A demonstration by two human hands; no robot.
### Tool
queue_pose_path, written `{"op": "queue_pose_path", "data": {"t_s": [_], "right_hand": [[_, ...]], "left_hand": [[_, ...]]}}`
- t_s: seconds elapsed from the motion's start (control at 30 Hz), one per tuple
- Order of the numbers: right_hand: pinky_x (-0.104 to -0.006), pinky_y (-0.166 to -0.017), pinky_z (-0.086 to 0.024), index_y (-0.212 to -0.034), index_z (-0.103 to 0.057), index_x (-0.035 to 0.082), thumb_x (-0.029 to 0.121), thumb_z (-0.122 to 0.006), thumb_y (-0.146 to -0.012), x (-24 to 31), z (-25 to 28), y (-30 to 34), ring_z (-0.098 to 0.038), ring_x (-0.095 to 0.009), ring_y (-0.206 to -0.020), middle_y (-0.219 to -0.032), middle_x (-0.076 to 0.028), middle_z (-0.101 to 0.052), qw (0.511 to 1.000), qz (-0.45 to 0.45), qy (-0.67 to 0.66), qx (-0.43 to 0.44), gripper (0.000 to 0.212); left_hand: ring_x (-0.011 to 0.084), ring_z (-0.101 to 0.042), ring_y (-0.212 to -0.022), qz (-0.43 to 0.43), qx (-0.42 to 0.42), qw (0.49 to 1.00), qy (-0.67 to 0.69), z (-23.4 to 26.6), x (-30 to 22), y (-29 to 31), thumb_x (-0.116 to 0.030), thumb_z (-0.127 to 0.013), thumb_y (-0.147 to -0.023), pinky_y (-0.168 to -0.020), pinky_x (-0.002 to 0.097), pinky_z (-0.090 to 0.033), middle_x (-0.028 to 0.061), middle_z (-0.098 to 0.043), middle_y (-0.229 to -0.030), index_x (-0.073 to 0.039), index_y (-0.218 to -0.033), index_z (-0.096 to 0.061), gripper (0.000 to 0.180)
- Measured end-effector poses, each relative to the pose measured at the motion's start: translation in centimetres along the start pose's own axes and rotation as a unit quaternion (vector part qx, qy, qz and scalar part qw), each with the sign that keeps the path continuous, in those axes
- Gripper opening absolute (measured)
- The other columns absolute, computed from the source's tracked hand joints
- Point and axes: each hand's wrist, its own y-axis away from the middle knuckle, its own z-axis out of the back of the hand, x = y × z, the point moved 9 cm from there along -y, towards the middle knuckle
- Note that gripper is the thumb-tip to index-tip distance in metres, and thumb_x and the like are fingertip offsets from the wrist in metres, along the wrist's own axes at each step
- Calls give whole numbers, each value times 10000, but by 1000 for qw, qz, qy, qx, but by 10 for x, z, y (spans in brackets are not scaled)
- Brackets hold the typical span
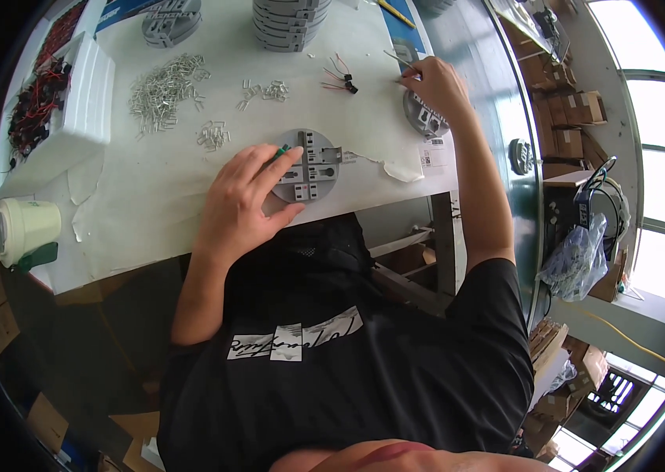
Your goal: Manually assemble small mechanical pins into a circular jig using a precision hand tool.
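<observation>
A round grey plastic base (324,185) with raised blocks and slots lies near the table's front edge. My left hand (239,193) is closed around its left side, thumb at the near rim and fingers on top. Something small and green (281,151) shows by those fingertips; its kind is unclear. Farther right, my right hand (438,85) pinches a thin, light-coloured stick-like tool (395,57). Below that hand rests another grey round piece (425,119) with raised lettering, partly covered. Two small black parts with red wires (350,83) lie between the hands.
Small bent metal clips lie in a large pile (163,93) and two smaller ones. Grey round pieces are stacked (289,27) at the back. Left stand a white foam box (84,106) of wired parts and a cream container (37,223). A yellow pen-like item (397,13) lies far right.
</observation>
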Motion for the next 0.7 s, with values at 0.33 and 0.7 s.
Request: {"op": "queue_pose_path", "data": {"t_s": [0.33,0.7], "right_hand": [[-201,-614,-447,-962,-740,15,-103,-845,-793,146,56,96,-582,-51,-710,-959,-63,-765,869,162,-466,-30,231],[-213,-579,-430,-1009,-746,37,-54,-854,-798,172,24,122,-632,-75,-758,-968,-50,-763,810,140,-570,5,254]], "left_hand": [[273,-704,-1029,26,-150,956,251,54,9,-8,-256,-896,-827,-893,385,-554,130,-726,-1057,-62,-1223,-757,463],[105,-663,-855,143,-48,867,475,13,12,-6,-96,-764,-964,-804,253,-510,41,-717,-921,31,-992,-748,130]]}}
